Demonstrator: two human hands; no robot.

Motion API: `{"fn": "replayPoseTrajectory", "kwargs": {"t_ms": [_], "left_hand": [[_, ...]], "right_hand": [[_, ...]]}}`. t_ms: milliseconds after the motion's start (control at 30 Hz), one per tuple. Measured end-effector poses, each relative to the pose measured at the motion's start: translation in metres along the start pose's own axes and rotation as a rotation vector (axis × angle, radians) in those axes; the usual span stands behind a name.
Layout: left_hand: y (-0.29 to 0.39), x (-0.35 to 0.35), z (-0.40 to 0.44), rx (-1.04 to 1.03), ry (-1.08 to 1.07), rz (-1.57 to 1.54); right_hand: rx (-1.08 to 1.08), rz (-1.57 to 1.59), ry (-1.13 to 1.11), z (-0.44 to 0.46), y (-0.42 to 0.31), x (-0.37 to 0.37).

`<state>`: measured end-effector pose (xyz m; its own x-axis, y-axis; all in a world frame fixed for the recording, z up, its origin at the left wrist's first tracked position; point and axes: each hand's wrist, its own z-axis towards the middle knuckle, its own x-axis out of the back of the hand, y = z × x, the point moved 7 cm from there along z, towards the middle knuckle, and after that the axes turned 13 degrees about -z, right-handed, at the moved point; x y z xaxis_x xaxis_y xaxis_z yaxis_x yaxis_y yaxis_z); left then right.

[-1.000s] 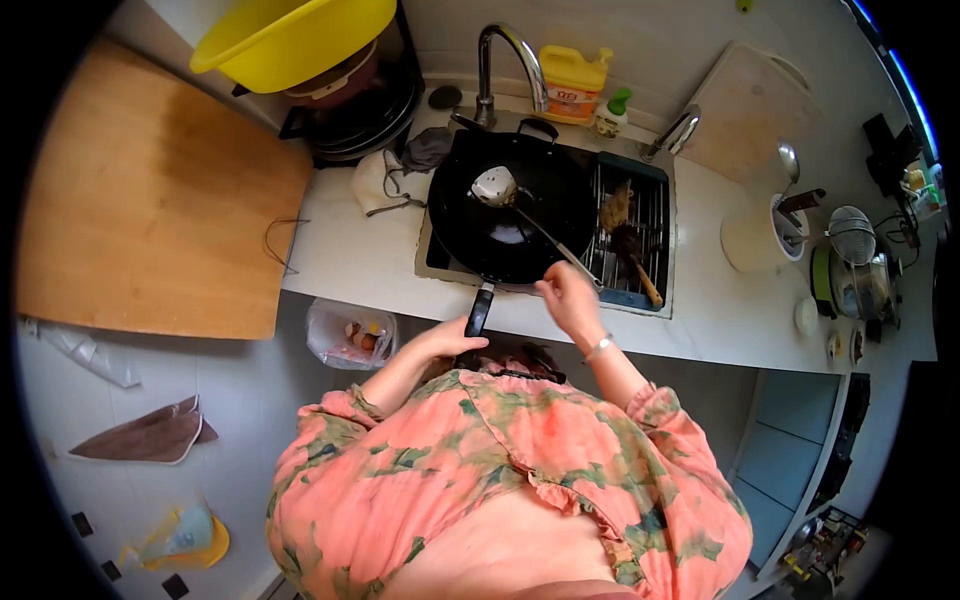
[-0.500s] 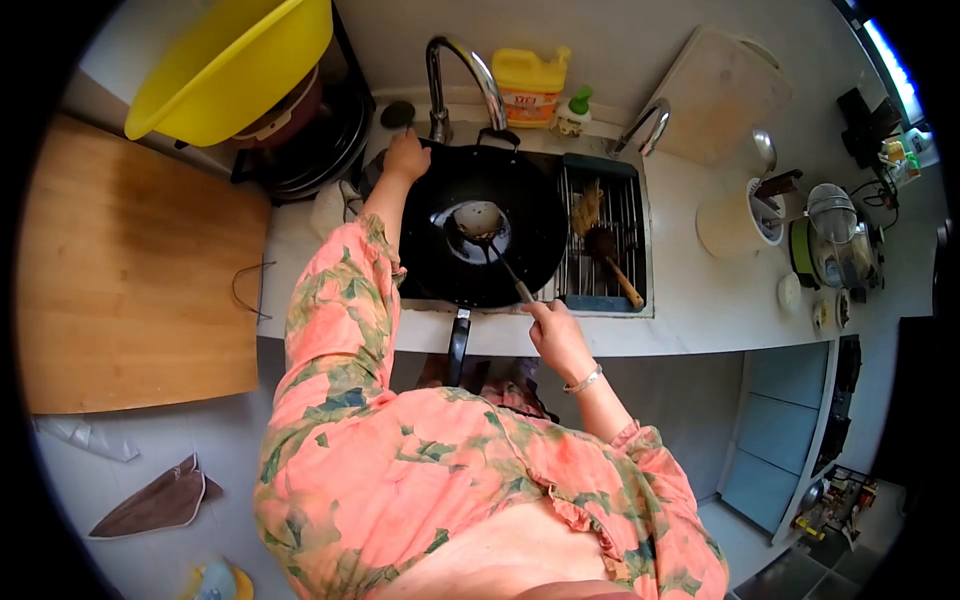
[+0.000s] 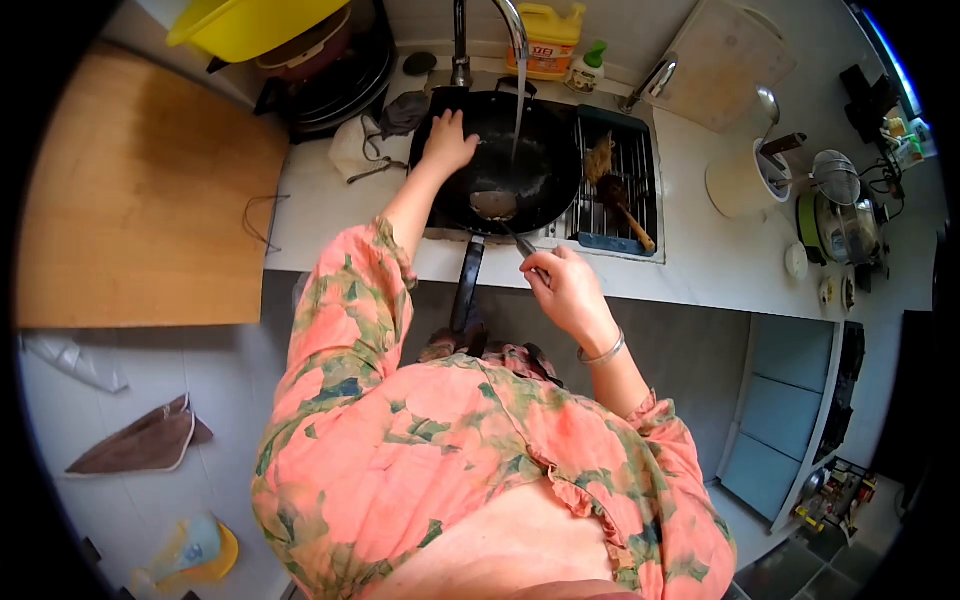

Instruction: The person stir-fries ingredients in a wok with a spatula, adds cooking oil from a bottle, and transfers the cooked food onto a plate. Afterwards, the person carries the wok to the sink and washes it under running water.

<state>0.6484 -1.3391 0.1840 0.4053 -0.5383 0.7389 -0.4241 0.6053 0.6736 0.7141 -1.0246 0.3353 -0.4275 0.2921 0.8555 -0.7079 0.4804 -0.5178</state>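
Note:
A black wok (image 3: 550,150) sits in the sink, its long black handle (image 3: 468,285) pointing toward me. Water runs into it from the chrome faucet (image 3: 514,30). My left hand (image 3: 450,143) is over the wok's left side, fingers spread and holding nothing; whether it touches the rim I cannot tell. In my right hand (image 3: 568,290) is the handle of a metal wok spatula (image 3: 493,205), fingers wrapped round it. The spatula's broad head lies low inside the wok, near the front edge.
Right of the wok, a drain rack (image 3: 640,185) holds a wooden-handled brush (image 3: 635,225). Behind stand a yellow detergent jug (image 3: 545,40) and a pump bottle (image 3: 586,70). A utensil holder (image 3: 738,185) is at right. Cloths (image 3: 360,150) lie left, near a wooden board (image 3: 150,200).
Water now flows from the faucet. My left hand has left the faucet base and come over the wok. The spatula head has shifted toward the wok's near side. The view has tilted.

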Motion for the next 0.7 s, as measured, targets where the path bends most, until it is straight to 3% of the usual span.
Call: {"fn": "replayPoseTrajectory", "kwargs": {"t_ms": [333,700], "left_hand": [[0.049,-0.005,-0.197,0.002,0.106,-0.298],[0.057,0.004,-0.273,-0.062,0.141,-0.404]], "right_hand": [[0.14,0.043,0.134,-0.04,0.011,-0.011],[0.13,0.077,0.176,-0.024,0.043,-0.068]]}}
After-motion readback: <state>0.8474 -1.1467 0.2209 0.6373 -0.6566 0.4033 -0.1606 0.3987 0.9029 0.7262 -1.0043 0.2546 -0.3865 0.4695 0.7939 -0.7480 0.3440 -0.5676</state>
